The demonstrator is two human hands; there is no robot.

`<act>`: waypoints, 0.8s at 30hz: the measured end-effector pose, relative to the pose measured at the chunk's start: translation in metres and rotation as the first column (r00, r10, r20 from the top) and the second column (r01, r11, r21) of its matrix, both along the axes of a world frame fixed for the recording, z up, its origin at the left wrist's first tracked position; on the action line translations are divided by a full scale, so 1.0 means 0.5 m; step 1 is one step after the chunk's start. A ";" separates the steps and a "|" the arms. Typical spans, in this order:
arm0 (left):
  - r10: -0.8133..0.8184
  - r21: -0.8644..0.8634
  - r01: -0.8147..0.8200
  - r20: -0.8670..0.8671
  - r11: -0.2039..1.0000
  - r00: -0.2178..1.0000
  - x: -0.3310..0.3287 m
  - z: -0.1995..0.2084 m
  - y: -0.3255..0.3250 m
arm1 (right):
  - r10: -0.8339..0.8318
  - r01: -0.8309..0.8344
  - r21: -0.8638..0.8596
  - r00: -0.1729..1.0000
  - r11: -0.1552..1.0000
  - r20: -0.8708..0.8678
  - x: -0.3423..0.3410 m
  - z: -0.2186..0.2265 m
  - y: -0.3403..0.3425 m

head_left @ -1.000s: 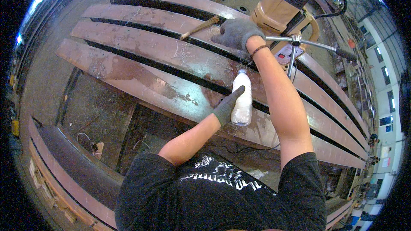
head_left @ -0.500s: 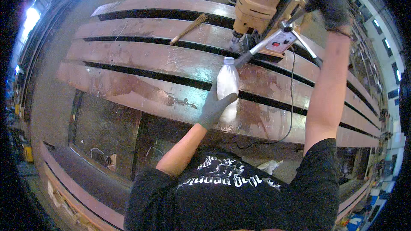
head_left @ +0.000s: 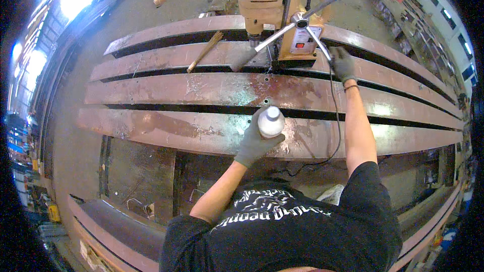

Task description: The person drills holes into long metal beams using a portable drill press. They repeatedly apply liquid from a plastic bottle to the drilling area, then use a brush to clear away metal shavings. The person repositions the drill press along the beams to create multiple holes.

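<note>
Gloved in grey, my left hand [head_left: 252, 143] is wrapped round a clear plastic bottle [head_left: 271, 123] with white contents, its capped end toward me. My right hand [head_left: 343, 64], also gloved, closes on the end of one spoke of a three-armed feed handle [head_left: 299, 19]; the grip under the fingers is hidden. The handle belongs to a yellow drill [head_left: 259, 2] on a stand, which rests on a slotted row of reddish-brown steel beams [head_left: 166, 88]. Below the drill chuck, another dark-gripped spoke crosses in front. Small drilled holes [head_left: 266, 102] and wet patches mark the beams near the bottle.
A straw-like brush [head_left: 205, 53] lies across the beams left of the drill. From the drill's base a black cable [head_left: 337, 116] runs over the beams' near edge. Dark gaps separate the beams. Behind me lies another steel beam [head_left: 121, 226].
My right hand has come down from the upper spoke to the lower right one, and the handle has turned. The bottle is now tipped toward me. The view has shifted.
</note>
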State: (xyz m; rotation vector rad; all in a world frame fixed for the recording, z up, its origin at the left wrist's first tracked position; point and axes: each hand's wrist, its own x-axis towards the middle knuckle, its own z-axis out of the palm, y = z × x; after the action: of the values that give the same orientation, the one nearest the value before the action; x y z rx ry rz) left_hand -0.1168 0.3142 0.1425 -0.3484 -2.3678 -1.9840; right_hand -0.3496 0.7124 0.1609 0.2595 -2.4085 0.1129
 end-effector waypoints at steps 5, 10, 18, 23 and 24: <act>0.007 -0.165 -0.004 0.015 0.986 1.000 0.020 0.037 -0.002 | 0.579 -0.067 -0.792 0.720 0.606 0.382 0.006 0.115 -0.172; -0.132 -0.300 0.126 0.002 0.945 0.991 -0.006 0.031 -0.034 | 0.668 0.092 -0.841 0.564 0.533 0.485 0.000 0.158 -0.174; 0.166 0.138 -0.146 -0.146 0.980 0.975 -0.035 -0.073 -0.169 | 0.702 0.119 -0.895 0.578 0.430 0.415 0.042 0.168 -0.218; 0.439 -0.176 -0.461 -0.154 0.870 0.885 -0.281 -0.034 -0.275 | 0.396 -0.071 -0.751 0.880 0.656 0.262 -0.050 0.034 -0.169; 0.477 -0.334 -0.527 -0.223 0.782 0.850 -0.328 -0.040 -0.303 | 0.351 -0.067 -0.729 0.904 0.682 0.245 -0.053 0.013 -0.183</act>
State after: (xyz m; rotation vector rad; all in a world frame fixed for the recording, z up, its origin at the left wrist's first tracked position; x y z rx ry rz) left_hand -0.2810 0.1628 0.1223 0.1502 -2.4185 -1.2248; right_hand -0.3761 0.6209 0.1675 0.1600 -2.4714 1.2852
